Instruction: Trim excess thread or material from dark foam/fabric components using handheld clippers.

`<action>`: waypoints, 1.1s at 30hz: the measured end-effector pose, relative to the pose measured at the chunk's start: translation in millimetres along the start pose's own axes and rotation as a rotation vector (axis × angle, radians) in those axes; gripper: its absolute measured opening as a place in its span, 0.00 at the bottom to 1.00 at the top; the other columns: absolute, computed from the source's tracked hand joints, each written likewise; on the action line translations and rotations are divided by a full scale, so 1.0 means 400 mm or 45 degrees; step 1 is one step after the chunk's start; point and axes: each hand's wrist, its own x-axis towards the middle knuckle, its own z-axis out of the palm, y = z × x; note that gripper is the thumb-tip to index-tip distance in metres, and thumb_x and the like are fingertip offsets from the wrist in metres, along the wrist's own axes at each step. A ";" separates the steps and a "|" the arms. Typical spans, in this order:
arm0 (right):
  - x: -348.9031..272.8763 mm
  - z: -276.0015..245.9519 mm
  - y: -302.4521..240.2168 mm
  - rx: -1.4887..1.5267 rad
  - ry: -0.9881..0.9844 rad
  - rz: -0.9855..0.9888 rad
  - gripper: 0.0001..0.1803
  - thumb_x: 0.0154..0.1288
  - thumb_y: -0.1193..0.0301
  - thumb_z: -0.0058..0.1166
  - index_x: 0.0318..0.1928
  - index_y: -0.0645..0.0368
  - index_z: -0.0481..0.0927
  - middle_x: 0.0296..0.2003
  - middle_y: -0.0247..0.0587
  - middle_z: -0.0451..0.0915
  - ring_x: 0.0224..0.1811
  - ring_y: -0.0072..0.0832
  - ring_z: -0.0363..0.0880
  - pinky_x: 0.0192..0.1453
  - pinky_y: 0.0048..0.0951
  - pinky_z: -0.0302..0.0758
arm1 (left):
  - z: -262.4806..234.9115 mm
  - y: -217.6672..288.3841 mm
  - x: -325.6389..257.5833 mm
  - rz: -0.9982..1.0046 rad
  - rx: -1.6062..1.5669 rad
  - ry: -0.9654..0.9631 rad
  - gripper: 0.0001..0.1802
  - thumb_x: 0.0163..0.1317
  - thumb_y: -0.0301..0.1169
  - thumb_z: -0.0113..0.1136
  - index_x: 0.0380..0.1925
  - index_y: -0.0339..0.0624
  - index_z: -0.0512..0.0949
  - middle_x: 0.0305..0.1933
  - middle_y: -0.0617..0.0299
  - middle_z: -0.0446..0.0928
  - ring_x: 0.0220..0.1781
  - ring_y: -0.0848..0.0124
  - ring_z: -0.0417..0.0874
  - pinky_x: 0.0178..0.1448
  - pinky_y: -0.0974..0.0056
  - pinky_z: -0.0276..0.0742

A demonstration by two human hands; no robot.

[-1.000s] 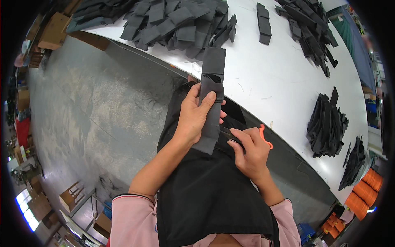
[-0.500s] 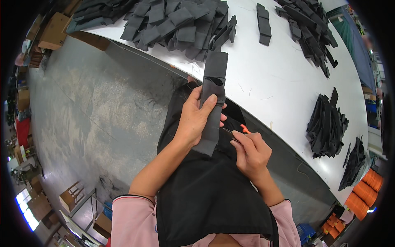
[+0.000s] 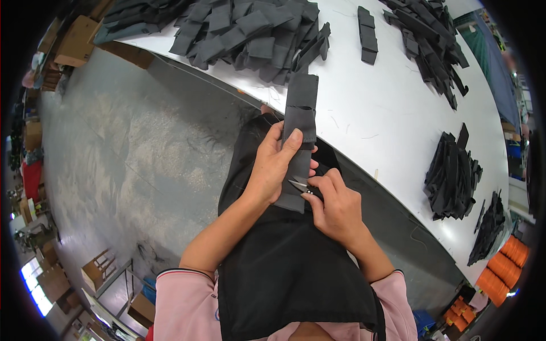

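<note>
My left hand [image 3: 272, 165] grips a dark grey fabric strip [image 3: 301, 91] with a folded, stitched loop near its middle. The thumb presses on top and the fingers wrap beneath. In my right hand [image 3: 340, 209] is a small pair of scissors [image 3: 300, 186]. Their pointed metal blades lie over the lower part of the strip, slightly apart at the tips; whether they touch the cloth I cannot tell. My right fingers cover the handles. The strip's far end reaches toward the table edge, above my black apron [image 3: 284, 267].
A white table [image 3: 352, 108] runs diagonally on the right, with loose threads on it. It bears a large heap of grey strips [image 3: 244, 34], a single strip [image 3: 367, 35] and several dark bundles [image 3: 452, 176]. Orange spools [image 3: 505, 267] stand beyond its right end.
My right hand has moved left and the scissors now overlap the strip. The orange part seen earlier is hidden. The strip has tilted a little, and its loop looks flatter.
</note>
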 end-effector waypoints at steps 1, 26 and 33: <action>0.002 0.003 0.001 0.000 -0.001 0.000 0.13 0.50 0.74 0.62 0.36 0.58 0.73 0.30 0.38 0.68 0.19 0.33 0.72 0.22 0.30 0.68 | -0.002 0.000 0.001 0.000 0.000 0.000 0.24 0.66 0.43 0.54 0.51 0.37 0.64 0.37 0.53 0.77 0.28 0.70 0.81 0.30 0.67 0.81; 0.026 0.071 0.098 0.276 0.296 0.140 0.27 0.38 0.86 0.56 0.45 0.56 0.79 0.29 0.38 0.68 0.26 0.29 0.72 0.27 0.27 0.71 | -0.019 -0.026 -0.065 -0.211 0.115 -0.306 0.38 0.59 0.17 0.40 0.71 0.46 0.44 0.53 0.50 0.70 0.43 0.67 0.79 0.46 0.63 0.79; 0.055 0.074 0.096 1.097 0.490 0.467 0.04 0.68 0.76 0.45 0.34 0.59 0.67 0.27 0.26 0.65 0.22 0.10 0.61 0.24 0.14 0.61 | -0.041 -0.054 -0.096 -0.225 0.071 -0.226 0.20 0.66 0.24 0.47 0.54 0.43 0.54 0.48 0.47 0.70 0.36 0.64 0.81 0.38 0.63 0.83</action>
